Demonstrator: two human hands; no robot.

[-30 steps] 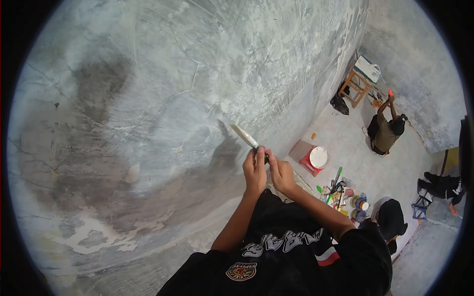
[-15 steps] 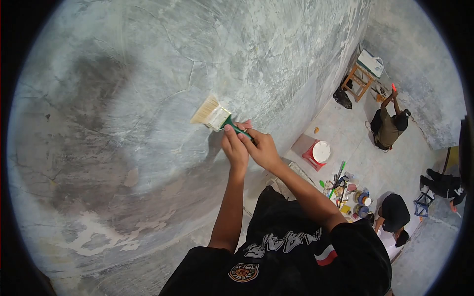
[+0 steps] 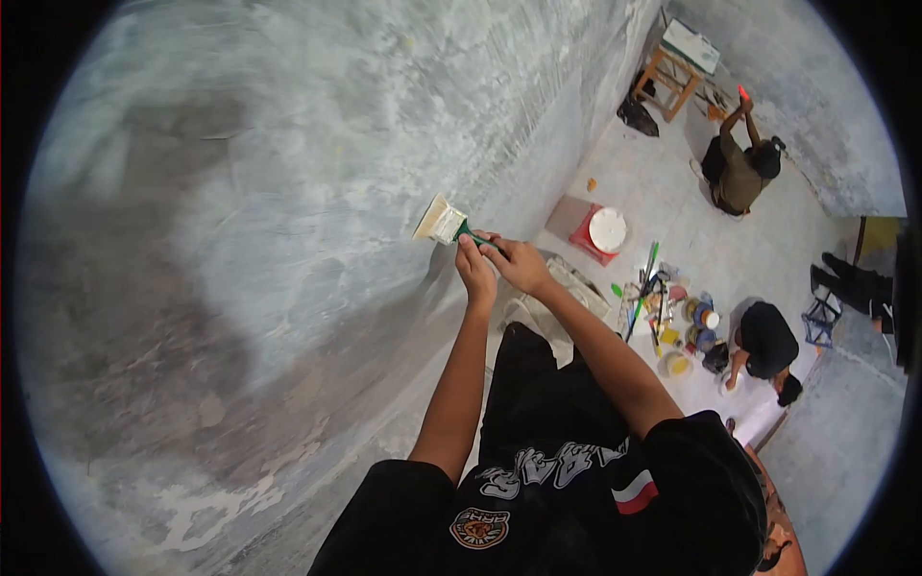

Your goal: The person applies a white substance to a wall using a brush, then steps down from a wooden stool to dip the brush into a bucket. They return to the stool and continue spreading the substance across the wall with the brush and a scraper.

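A wide paintbrush with a green handle and pale bristles is held between my two hands. My left hand is closed on the handle, its thumb lying near the brush's metal band. Beside it my right hand also grips the handle, farther toward its end. The bristle tips point left and meet or nearly meet the mottled grey wall; exact contact is hard to tell. Dark brown-grey patches and lighter streaks cover the wall's surface around the brush.
Below on the floor stand a red bucket with a white top and several paint containers with tools. One person crouches by a wooden stool; another person crouches lower right. Dark-clothed legs show at right.
The brush and both hands sit farther right in the view, with the bristles looking more bunched. My view has shifted, so bucket, stool and people appear farther left and higher. Both hands keep hold.
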